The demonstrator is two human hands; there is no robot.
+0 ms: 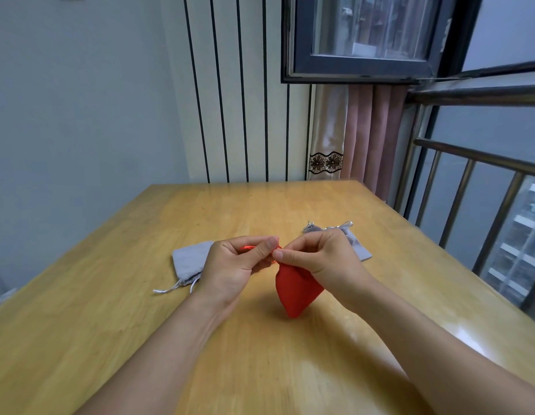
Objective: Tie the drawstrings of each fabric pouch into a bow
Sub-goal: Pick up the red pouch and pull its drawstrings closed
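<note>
A red fabric pouch (294,292) hangs just above the wooden table (140,324), its lower tip close to the surface. My left hand (233,265) and my right hand (320,256) meet above it, each pinching the red drawstrings (248,248) between thumb and forefinger. A grey pouch (190,262) lies flat to the left with its white drawstrings (173,287) loose. Behind my right hand lies a second grey pouch (354,242), partly hidden, with gathered strings at its far end.
The table's far edge meets a striped wall and a pink curtain (371,130). A metal railing (470,181) and windows stand close along the right side.
</note>
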